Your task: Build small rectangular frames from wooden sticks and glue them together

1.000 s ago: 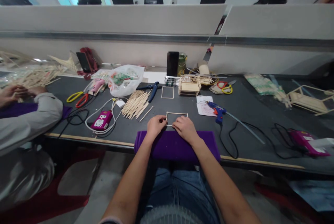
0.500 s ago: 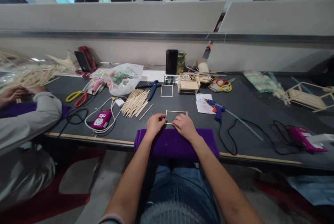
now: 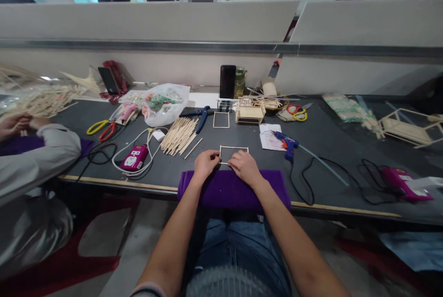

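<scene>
A small rectangular frame of thin wooden sticks [image 3: 234,148] lies on the dark tabletop before me. At its near left corner, my left hand [image 3: 206,163] pinches the stick with bent fingers. My right hand [image 3: 244,166] has its fingertips closed on the frame's near side, and hides its near right part. Both wrists rest at a folded purple cloth [image 3: 230,190] on the table edge. Just beyond lies a second stick frame [image 3: 221,127], beside a small stick-built model [image 3: 249,115]. A pile of loose sticks [image 3: 179,136] is left of my hands.
To the right, a blue glue gun [image 3: 290,144] lies by a paper [image 3: 270,137], its cord trailing forward. Blue cutters [image 3: 203,119], a plastic bag [image 3: 166,103] and a pink power strip [image 3: 134,158] sit leftward. A co-worker's grey sleeve [image 3: 51,149] rests at far left.
My hands and the stick frame stay in place. At the left, the co-worker's hands and sleeve have shifted slightly.
</scene>
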Demonstrator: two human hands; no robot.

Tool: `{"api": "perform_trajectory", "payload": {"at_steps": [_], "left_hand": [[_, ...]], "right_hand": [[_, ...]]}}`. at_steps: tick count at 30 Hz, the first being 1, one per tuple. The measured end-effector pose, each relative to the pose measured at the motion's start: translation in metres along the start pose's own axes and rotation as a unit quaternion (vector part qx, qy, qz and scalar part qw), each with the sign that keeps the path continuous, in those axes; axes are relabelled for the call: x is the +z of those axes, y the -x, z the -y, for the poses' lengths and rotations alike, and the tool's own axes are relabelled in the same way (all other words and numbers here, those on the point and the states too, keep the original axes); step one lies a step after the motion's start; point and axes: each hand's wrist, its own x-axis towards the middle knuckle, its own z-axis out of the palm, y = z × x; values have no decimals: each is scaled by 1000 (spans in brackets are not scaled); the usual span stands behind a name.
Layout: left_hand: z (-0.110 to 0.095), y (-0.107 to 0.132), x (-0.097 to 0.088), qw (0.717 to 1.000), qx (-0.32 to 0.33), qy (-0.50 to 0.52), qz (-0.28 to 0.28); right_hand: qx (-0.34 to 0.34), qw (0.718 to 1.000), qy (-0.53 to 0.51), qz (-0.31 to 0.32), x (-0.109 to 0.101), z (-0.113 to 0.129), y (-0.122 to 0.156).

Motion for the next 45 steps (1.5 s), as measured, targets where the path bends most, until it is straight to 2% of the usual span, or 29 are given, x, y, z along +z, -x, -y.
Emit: {"api": "perform_trajectory", "payload": {"at_steps": [9, 12, 14, 16, 17, 19, 21, 24, 28, 34, 45], "left_hand": [[1, 2, 3, 1000, 6, -5, -15], [4, 2, 4, 1000, 8, 14, -24], [6, 2, 5, 999, 11, 31, -31], [6, 1, 5, 998, 13, 39, -37], [6, 1, 5, 998, 13, 38, -41], [4, 2, 5, 999, 10, 23, -48], [1, 2, 5, 999, 7, 1, -52], [-2, 4, 5, 998, 1, -30, -51], [-6, 5, 4, 997, -4, -61, -43], [-7, 5, 4, 997, -14, -73, -36], [-11, 6, 2, 996, -26, -73, -40]], "right_hand": [[0, 1000, -17, -13, 3, 0, 1], [19, 995, -73, -62, -1, -4, 5], [93, 978, -116, -145, -5, -13, 12], [218, 941, -126, -226, -8, -24, 19], [281, 921, -119, -243, -10, -29, 23], [375, 894, -100, -225, -12, -35, 26], [418, 889, -86, -167, -12, -37, 26], [431, 896, -68, -87, -13, -32, 19], [429, 901, -54, -31, -14, -27, 11], [417, 907, -55, -22, -14, -28, 6], [428, 901, -66, -14, -14, -24, 4]]}}
